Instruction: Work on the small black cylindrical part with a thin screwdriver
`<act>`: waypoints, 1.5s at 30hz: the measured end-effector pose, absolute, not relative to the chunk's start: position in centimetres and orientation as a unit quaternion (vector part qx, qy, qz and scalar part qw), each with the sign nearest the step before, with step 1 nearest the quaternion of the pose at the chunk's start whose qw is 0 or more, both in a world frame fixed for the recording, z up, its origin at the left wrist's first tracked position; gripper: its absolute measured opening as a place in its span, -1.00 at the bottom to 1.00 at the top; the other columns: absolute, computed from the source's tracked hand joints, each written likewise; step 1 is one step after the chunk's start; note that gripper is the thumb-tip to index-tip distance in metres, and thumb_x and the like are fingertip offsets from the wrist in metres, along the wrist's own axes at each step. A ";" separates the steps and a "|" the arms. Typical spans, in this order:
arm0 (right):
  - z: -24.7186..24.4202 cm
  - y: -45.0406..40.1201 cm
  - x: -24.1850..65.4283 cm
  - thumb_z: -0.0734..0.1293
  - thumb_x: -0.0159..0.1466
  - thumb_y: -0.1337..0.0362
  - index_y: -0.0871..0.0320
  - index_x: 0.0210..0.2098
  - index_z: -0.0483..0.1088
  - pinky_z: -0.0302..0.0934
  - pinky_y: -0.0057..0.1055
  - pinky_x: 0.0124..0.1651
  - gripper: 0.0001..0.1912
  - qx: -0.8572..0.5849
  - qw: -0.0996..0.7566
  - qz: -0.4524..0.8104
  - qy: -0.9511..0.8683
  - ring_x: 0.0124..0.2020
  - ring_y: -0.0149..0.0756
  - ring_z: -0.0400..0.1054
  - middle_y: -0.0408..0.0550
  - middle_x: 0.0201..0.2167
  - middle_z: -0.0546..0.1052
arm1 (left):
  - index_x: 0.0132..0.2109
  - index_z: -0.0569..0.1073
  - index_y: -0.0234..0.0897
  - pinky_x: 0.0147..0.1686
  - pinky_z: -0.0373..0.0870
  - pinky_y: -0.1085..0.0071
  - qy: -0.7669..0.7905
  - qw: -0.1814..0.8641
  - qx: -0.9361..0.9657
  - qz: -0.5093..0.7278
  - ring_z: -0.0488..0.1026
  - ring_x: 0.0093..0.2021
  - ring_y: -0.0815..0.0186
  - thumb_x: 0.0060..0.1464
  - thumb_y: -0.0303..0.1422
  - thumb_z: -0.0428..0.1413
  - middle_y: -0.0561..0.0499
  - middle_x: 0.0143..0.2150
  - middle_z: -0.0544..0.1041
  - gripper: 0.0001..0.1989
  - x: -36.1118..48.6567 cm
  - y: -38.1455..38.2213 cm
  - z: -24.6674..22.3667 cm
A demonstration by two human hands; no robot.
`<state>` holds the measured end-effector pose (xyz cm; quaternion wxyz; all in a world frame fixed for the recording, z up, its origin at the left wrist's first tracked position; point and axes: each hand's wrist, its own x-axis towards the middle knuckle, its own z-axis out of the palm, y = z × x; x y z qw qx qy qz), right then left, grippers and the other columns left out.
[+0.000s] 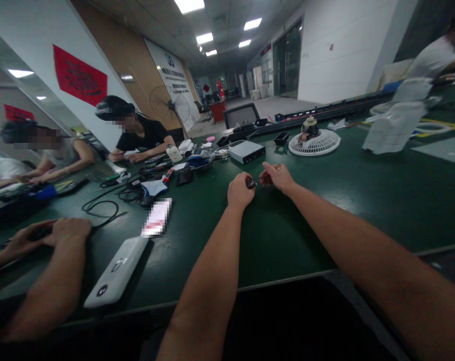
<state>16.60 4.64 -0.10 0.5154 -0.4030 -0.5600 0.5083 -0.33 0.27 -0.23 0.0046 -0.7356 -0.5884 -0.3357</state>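
My left hand [241,191] is closed round a small dark object [251,184], mostly hidden by the fingers, so its kind does not show. Just to its right is my right hand [278,176], with thumb and fingers drawn together close to a thin tip that sticks out from the dark object. Whether the right fingers grip that tip or something small is too fine to see. Both hands are held over the green table [287,230]. Beyond them sit a grey box [247,151] and a white fan grille [314,144] with a motor on top.
Left of my arms lie a white power bank [117,273] and a phone [157,217]. A co-worker's hands [58,233] are at the far left. Black cables [107,205] and tools clutter the left side. A white plastic stand [396,123] is at the right.
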 end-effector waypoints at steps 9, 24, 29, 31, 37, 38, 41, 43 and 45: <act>0.2 4.0 16.5 0.26 0.44 0.04 0.24 -0.49 0.51 0.20 -0.50 -0.59 -0.50 -0.370 0.500 0.562 -0.545 -0.62 -0.35 0.46 0.07 -0.56 0.61 | -0.12 0.44 -0.17 -0.07 0.41 0.28 -0.596 0.014 -0.724 -0.346 0.51 -0.08 0.17 0.04 -0.51 0.24 -0.06 -0.09 0.57 -0.74 -0.6 0.4 -0.3; 0.0 4.5 16.5 0.26 0.44 0.00 0.21 -0.52 0.50 0.20 -0.49 -0.57 -0.47 -0.387 0.503 0.537 -0.556 -0.62 -0.36 0.44 0.02 -0.60 0.57 | -0.12 0.44 -0.16 -0.08 0.40 0.29 -0.599 0.013 -0.728 -0.334 0.51 -0.07 0.18 0.05 -0.51 0.23 -0.05 -0.08 0.57 -0.75 -0.4 0.3 -0.2; 0.0 4.4 16.5 0.28 0.42 0.01 0.21 -0.51 0.51 0.20 -0.50 -0.57 -0.49 -0.384 0.530 0.511 -0.557 -0.61 -0.37 0.44 0.02 -0.59 0.58 | -0.13 0.44 -0.16 -0.08 0.41 0.28 -0.583 0.010 -0.741 -0.333 0.51 -0.08 0.17 0.05 -0.50 0.23 -0.06 -0.08 0.57 -0.76 -0.4 0.3 -0.3; 0.2 4.3 16.5 0.25 0.44 0.01 0.21 -0.50 0.51 0.23 -0.47 -0.55 -0.49 -0.376 0.512 0.542 -0.550 -0.60 -0.34 0.46 0.04 -0.57 0.59 | -0.12 0.44 -0.16 -0.06 0.41 0.28 -0.589 0.012 -0.735 -0.336 0.51 -0.07 0.17 0.06 -0.50 0.23 -0.06 -0.08 0.56 -0.75 -0.4 0.3 -0.3; -0.2 4.7 16.6 0.26 0.43 -0.02 0.20 -0.55 0.48 0.15 -0.49 -0.61 -0.45 -0.416 0.511 0.495 -0.567 -0.66 -0.37 0.40 0.00 -0.65 0.54 | -0.12 0.46 -0.15 -0.03 0.42 0.27 -0.579 0.007 -0.747 -0.328 0.51 -0.05 0.16 0.04 -0.50 0.24 -0.05 -0.05 0.56 -0.74 -0.4 0.4 -0.5; -0.2 4.8 16.6 0.27 0.42 -0.03 0.20 -0.54 0.49 0.14 -0.50 -0.62 -0.46 -0.415 0.514 0.487 -0.571 -0.66 -0.38 0.40 0.00 -0.64 0.55 | -0.12 0.46 -0.15 -0.04 0.42 0.27 -0.576 0.006 -0.749 -0.329 0.51 -0.05 0.16 0.04 -0.51 0.24 -0.05 -0.05 0.57 -0.74 -0.4 0.5 -0.5; -0.1 4.6 16.5 0.32 0.40 -0.02 0.21 -0.49 0.52 0.16 -0.51 -0.61 -0.51 -0.391 0.502 0.511 -0.578 -0.62 -0.37 0.44 0.02 -0.58 0.59 | -0.13 0.45 -0.16 -0.06 0.42 0.28 -0.583 0.014 -0.736 -0.345 0.51 -0.07 0.15 0.03 -0.52 0.23 -0.06 -0.08 0.57 -0.74 -0.6 0.6 -0.6; 0.1 4.3 16.4 0.32 0.40 0.00 0.23 -0.46 0.53 0.18 -0.50 -0.61 -0.53 -0.374 0.484 0.541 -0.577 -0.61 -0.35 0.46 0.05 -0.54 0.62 | -0.13 0.44 -0.16 -0.08 0.42 0.28 -0.596 0.019 -0.718 -0.359 0.52 -0.09 0.15 0.03 -0.53 0.21 -0.06 -0.10 0.57 -0.74 -0.7 0.6 -0.7; 0.3 4.1 16.4 0.30 0.42 0.01 0.24 -0.48 0.52 0.16 -0.49 -0.62 -0.51 -0.375 0.478 0.547 -0.576 -0.63 -0.34 0.46 0.05 -0.56 0.60 | -0.13 0.44 -0.16 -0.08 0.42 0.28 -0.599 0.016 -0.714 -0.361 0.52 -0.09 0.16 0.03 -0.54 0.21 -0.06 -0.10 0.57 -0.74 -0.7 0.5 -0.7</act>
